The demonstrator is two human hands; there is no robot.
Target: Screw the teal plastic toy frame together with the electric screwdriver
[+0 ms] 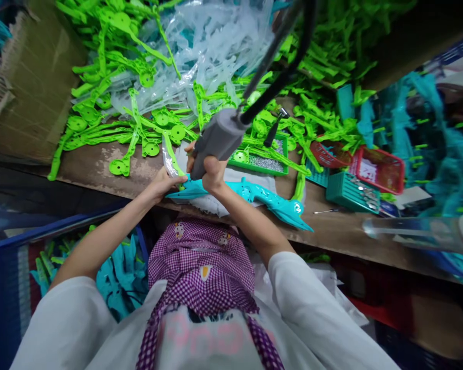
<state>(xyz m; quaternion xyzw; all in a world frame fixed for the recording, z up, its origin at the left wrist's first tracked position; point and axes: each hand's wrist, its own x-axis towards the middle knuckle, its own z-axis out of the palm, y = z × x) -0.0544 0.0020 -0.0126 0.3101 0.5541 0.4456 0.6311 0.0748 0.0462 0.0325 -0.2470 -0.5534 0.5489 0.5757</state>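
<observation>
"White cloth fills the bottom of the view. What is it?"

"A shirt (208,354), loosely creased, with blurred pink lettering on the chest. Over it hangs an apron (200,262) in purple-and-white check, bunched into soft folds."

"And the fingers?"

"Those of the right hand (214,172) are curled round a thick, smooth grey driver (221,133), tilted nose-down over a turquoise shell (254,192). Its tip is hidden."

"The left hand (165,182)?"

"One fingertip reaches the shell's left end, close to the foot of a slim green strip (170,154). The rest is tucked out of sight, so I cannot tell what those fingers close on, or how firmly."

"How does the shell lie?"

"Lengthwise by the bench's front edge, on a crumpled white rag (211,205). It looks like glossy, hard plastic, long and curved, tapering to a point on the right, with a pale emblem near that end."

"Further out?"

"Just behind sits a shallow green tray (250,168) of tiny metallic bits (265,163). Scuffed brown shows on the bench (350,226). Then come heaped green arms (134,128) with flat, round ends, and crinkly clear plastic (200,41)."

"And the sides?"

"Left, a ragged-edged cardboard box (34,87); right, a red basket (396,177) beside a slotted teal one (347,195). Overhead, a black cable (308,31) curves up from the driver."
</observation>
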